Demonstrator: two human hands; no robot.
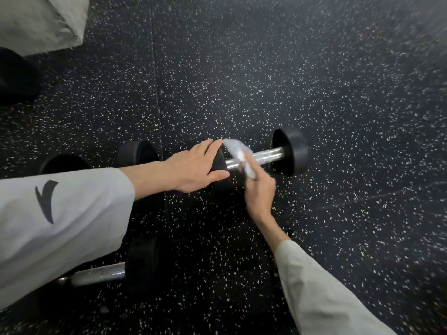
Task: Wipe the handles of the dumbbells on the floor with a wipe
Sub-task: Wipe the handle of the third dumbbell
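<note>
A dumbbell with black round heads and a chrome handle [268, 155] lies on the speckled black floor at the middle. My left hand [193, 166] grips its left head [221, 176] from above. My right hand [260, 192] presses a crumpled white wipe [238, 153] around the left part of the handle. The right head [294, 151] is free. A second dumbbell [142, 262] lies at the lower left, its chrome handle [96, 275] partly under my left sleeve. A third dumbbell [137, 153] lies behind my left forearm, which hides its handle.
Speckled rubber floor [314, 81] stretches open to the right and beyond the dumbbells. A pale bulky object [41, 22] sits at the top left corner, with a dark rounded shape [17, 76] below it.
</note>
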